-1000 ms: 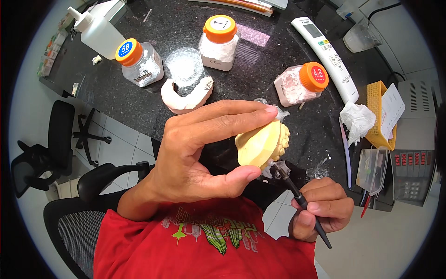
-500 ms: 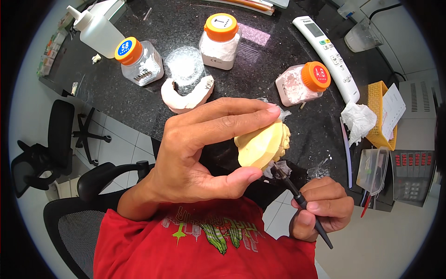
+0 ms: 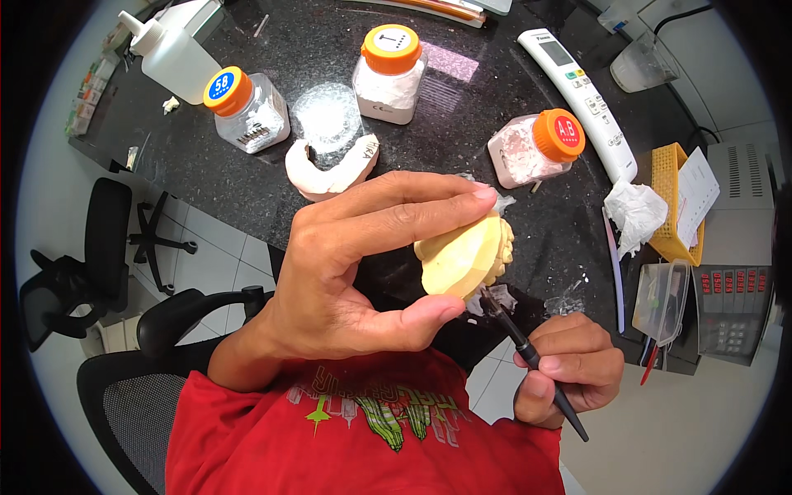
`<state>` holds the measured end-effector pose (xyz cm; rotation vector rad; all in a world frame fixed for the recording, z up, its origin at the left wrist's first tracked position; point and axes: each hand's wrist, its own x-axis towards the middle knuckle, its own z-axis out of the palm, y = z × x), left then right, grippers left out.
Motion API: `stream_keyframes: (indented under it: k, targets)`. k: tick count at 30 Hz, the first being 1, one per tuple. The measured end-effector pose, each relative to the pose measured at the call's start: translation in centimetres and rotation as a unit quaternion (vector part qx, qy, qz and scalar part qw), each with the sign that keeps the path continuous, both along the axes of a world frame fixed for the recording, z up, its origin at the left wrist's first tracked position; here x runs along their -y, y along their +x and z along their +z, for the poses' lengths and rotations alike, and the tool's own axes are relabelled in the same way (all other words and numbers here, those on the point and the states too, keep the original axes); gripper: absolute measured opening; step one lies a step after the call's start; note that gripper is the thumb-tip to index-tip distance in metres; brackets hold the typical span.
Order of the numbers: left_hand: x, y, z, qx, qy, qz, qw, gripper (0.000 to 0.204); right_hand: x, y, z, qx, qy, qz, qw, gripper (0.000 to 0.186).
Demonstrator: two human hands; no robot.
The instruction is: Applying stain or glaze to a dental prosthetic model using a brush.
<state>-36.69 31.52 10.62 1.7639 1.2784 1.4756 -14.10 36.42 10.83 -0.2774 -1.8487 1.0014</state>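
My left hand is closed around a pale yellow plaster dental cast, pinched between my thumb below and my fingers stretched over its top, so the model hangs in the air above the near edge of the black speckled stone desk, with its row of teeth turned to the right. My right hand is curled tight on a thin black pointed hand tool, held like a pen, and its tip touches the lower right edge of the cast, just beside my left thumb. On the desk behind my left hand lies a white horseshoe-shaped plaster cast, just in front of a round clear glass dish. Three clear plastic jars with orange lids stand around it: one with a blue label on its lid to the left, one with a white-topped lid farther back, and one lying tilted to the right, holding pinkish powder. A white squeeze bottle with a nozzle sits at the far left, and a long white remote control lies slanted to the right of the jars. Near the right end I see a crumpled white tissue just beside a yellow plastic basket. Below the desk a black office chair stands on the white tiled floor, and my red printed shirt fills the bottom of the view.
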Motion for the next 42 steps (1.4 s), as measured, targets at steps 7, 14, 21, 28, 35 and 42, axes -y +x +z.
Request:
stream_keyframes:
  k: [7, 14, 21, 28, 35, 42]
  targets:
    - [0.0, 0.0, 0.0, -0.004, 0.001, 0.003, 1.0, 0.063, 0.0, 0.1, -0.2, -0.002, 0.002, 0.007, 1.0, 0.031]
    - [0.1, 0.0, 0.0, 0.001, -0.003, 0.004, 1.0, 0.063, 0.2, 0.1, -0.1, 0.001, 0.001, 0.004, 1.0, 0.031]
    - [0.0, -0.2, -0.2, -0.007, 0.002, -0.005, 1.0, 0.063, 0.3, 0.1, -0.8, -0.023, 0.011, 0.001, 1.0, 0.03]
    - [0.2, 0.4, 0.6, 0.111, -0.051, -0.032, 0.992, 0.062, -0.1, 1.6, 2.0, -0.035, 0.027, -0.159, 0.986, 0.033]
    - [0.5, 0.6, 0.4, 0.22, -0.052, -0.048, 0.973, 0.048, -7.0, 4.4, 11.6, 0.039, 0.004, -0.319, 0.947, 0.03]
    - [0.5, 0.3, 0.9, 0.167, -0.049, -0.063, 0.983, 0.046, -19.4, 2.5, 16.7, 0.224, 0.05, -0.406, 0.885, 0.029]
